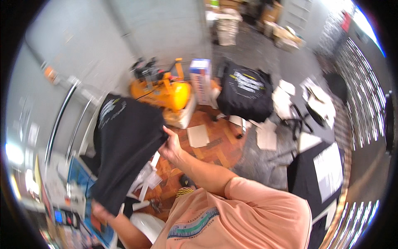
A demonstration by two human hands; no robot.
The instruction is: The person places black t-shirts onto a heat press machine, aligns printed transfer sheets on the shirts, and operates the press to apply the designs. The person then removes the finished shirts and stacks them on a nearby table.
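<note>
A black printed T-shirt (130, 139) hangs stretched out in front of me on the left, with white lettering near its far end. My right hand (171, 146) pinches its right edge, thumb and fingers closed on the cloth. At its near left corner, my left hand (101, 212) is closed on the fabric, somewhat blurred and partly hidden by the cloth. Beneath and beside the shirt is a blue-edged machine frame (78, 168), and a small control box with a lit blue screen (60, 216) sits near my left hand.
A yellow air compressor (180, 95) stands by the wall beside a tall carton (200, 83). More black printed cloth (245, 92) is piled ahead right. Cardboard sheets (198, 136) lie on the wooden floor. At right is a black-covered surface (300, 174) with white paper on it.
</note>
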